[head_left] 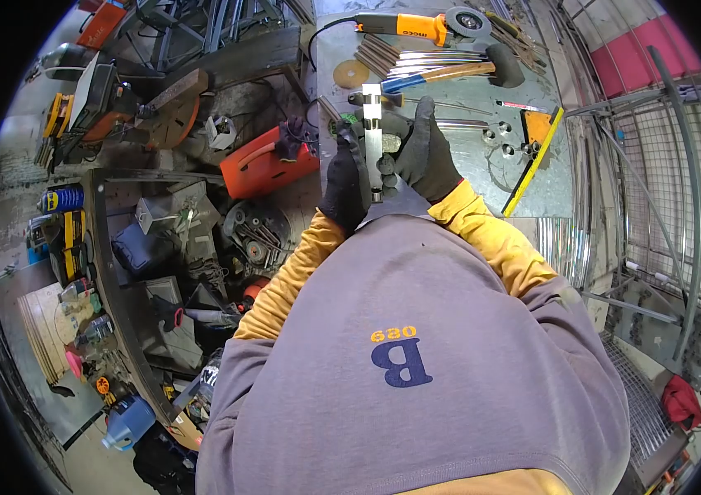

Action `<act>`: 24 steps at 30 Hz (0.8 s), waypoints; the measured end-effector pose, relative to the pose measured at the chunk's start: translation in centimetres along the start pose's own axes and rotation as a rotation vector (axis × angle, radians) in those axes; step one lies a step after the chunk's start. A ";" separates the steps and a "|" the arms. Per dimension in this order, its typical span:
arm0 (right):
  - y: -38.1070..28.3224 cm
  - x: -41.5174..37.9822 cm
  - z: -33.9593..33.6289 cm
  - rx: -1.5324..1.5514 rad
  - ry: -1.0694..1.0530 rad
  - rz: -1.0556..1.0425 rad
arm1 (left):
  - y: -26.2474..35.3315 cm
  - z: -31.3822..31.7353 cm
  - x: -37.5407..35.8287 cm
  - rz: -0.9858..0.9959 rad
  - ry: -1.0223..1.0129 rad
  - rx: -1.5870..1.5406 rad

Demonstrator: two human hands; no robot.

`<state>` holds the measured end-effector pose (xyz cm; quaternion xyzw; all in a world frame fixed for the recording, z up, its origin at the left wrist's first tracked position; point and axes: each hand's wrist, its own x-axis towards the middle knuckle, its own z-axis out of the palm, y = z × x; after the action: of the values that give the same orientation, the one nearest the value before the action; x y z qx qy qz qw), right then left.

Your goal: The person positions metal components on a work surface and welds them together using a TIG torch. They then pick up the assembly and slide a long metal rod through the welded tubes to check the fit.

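Head view: our left hand [345, 177] grips the slotted metal bar [373, 142] above the table [547, 186]; whether our right hand [430, 155] grips too, we cannot tell; steady support serves us best.

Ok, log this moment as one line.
left hand: at metal bar; right hand: bar's other side; grip: partly hidden; grinder: on table; hammer: on table

The metal bar [373, 148] is bright silver; beside it, the left hand [344, 177] and right hand [430, 158] are gloved in black. Beyond the bar come a blue-and-tan hammer handle [433, 77] and an orange-and-black grinder [416, 27]; right of it, a yellow strip [534, 161] and grey tabletop [555, 183]; left, a red-orange case [245, 172]; below, a mauve-grey shirt [457, 305] lettered navy and orange.
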<state>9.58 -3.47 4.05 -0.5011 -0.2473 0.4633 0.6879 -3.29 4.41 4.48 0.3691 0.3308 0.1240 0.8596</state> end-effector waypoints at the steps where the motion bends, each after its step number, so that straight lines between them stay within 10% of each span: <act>1: -0.1 -0.1 0.0 0.000 -0.001 0.001 | 0.0 0.0 -0.1 0.000 0.001 0.000; 10: -0.2 -0.3 -0.1 -0.098 -0.052 -0.218 | 0.2 0.1 -0.2 -0.040 -0.014 -0.040; 15: 1.7 1.0 -0.9 0.438 -0.124 0.206 | -0.2 0.5 -0.2 0.094 0.086 0.120; 24: 1.1 -0.3 1.1 0.058 0.070 0.032 | -2.6 -1.2 1.4 0.498 0.172 0.675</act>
<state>8.16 -3.12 3.50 -0.5006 -0.2015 0.4633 0.7029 -3.09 3.91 1.29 0.6865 0.3242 0.2430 0.6038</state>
